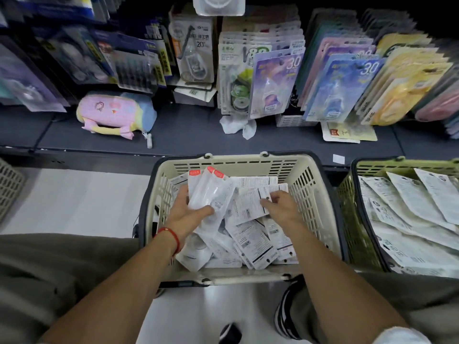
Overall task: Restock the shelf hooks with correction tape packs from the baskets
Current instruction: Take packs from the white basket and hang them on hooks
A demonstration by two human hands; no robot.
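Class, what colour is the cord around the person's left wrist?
Red; the cord shows best in the head view.

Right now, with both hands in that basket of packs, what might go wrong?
The left hand grips several correction tape packs fanned loosely; one could slip back into the beige basket. The right hand pinches one pack by its edge, so it might bend or drop.

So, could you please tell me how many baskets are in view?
3: a beige basket in the middle under both hands, a green basket at right, and a grey basket cut off at the left edge.
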